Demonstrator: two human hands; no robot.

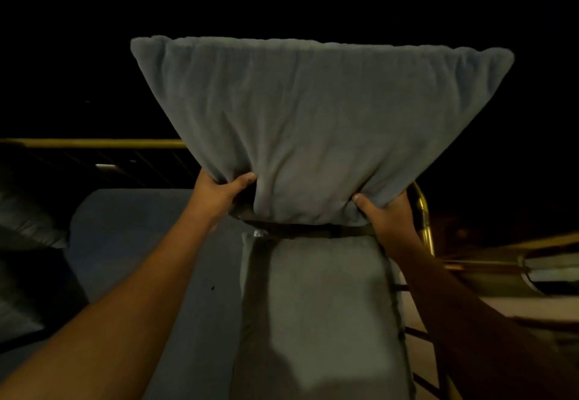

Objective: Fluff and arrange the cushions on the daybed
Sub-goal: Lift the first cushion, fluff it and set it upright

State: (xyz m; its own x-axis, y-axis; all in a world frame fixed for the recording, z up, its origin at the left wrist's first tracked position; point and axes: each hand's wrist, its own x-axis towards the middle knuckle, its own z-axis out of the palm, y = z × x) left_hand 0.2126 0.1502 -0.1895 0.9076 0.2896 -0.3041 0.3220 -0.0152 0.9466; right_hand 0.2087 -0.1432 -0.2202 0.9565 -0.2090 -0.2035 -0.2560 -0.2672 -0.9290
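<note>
Head view, dim light: two bare forearms reach forward and up from the bottom corners of the frame. Below and between them a second grey cushion (319, 315) lies flat at the right end of the blue daybed mattress (131, 243), its near edge in shadow. At the left edge a dark pillow (28, 221) rests on the mattress, well apart from the grey one.

Farther out, the left hand (216, 196) is clenched on the lower left corner of a grey plush cushion (319, 124), thumb pressed across the front of the fabric, and the right hand (387, 215) is clenched on the lower right corner in the same way. Each grip bunches the cloth into folds. The cushion is held upright in the air above the flat cushion's far end, its lower edge pinched narrow and its top edge spread wide. Whether its lower edge touches the cushion beneath cannot be told.

Behind the right hand a brass-coloured bed rail (424, 218) curves downward. A straight yellow rail (94, 143) runs across the back at left. Beyond it all is black.
</note>
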